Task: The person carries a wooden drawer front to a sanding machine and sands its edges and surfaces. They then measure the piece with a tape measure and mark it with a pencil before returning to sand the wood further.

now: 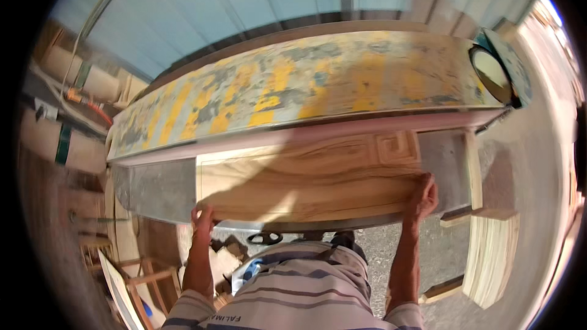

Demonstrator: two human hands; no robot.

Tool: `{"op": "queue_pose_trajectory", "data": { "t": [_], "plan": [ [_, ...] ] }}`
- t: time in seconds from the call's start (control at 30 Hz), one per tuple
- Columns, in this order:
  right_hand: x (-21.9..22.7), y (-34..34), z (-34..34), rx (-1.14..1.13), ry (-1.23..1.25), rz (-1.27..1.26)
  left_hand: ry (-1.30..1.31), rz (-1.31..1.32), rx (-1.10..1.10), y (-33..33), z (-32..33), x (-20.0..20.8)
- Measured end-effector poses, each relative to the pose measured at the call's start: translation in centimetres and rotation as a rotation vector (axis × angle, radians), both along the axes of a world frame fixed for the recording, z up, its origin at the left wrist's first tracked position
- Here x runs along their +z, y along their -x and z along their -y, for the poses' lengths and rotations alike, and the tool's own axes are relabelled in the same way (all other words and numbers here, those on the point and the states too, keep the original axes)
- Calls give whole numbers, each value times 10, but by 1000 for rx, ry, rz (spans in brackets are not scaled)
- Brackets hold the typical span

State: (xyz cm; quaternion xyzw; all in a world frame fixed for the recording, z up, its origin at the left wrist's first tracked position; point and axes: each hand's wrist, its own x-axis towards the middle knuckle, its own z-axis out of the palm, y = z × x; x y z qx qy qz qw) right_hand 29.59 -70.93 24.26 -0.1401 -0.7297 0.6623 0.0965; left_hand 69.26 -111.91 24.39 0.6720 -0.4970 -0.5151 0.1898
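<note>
Fingers of the left hand (pixel 203 214) and the right hand (pixel 424 198) are gripping; beyond stands a long yellow-striped cover (pixel 269 95), before it a grey bed (pixel 156 189), and over this the carved wooden board (pixel 306 177), held by its near corners. The step seems to be positioning; the next move probably calls for even support.

A long, pale wooden panel (pixel 309 177) lies crosswise over the grey table (pixel 162 189), broad face up, its long sides running left to right. A squared spiral is carved near its far right corner, and flowing curved grooves stretch along the length from there. A thin line borders the left end. Shadow browns most of the right part, while the far left stays bright. Blur makes it hard to tell whether it sits fully flat.
</note>
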Motion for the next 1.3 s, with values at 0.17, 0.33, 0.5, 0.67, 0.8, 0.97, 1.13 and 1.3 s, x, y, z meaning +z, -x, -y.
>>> {"op": "queue_pose_trajectory", "data": {
  "t": [0.17, 0.33, 0.5, 0.67, 0.8, 0.97, 1.13, 1.3],
  "plan": [
    [19, 29, -35, -52, -101, 30, -50, 35, -13, 36, -43, -10],
    [5, 27, -33, -14, -56, -4, 18, 63, -19, 29, -37, -15],
    [7, 10, -9, -9, -63, 8, 19, 11, 50, 18, -18, 0],
    [11, 30, -32, -10, -75, -27, 33, 93, 0, 39, -43, -2],
    [-7, 34, -43, -29, -16, -26, -14, 74, -52, 39, -44, 8],
    [4, 3, -12, 10, -125, -49, -23, -59, -47, 12, -15, -4],
    [26, -29, 29, 74, 15, 56, 13, 54, -50, -18, 19, -7],
    [7, -49, 44, 81, 62, 34, -33, -59, -75, -59, 67, -19]
  ]
}}
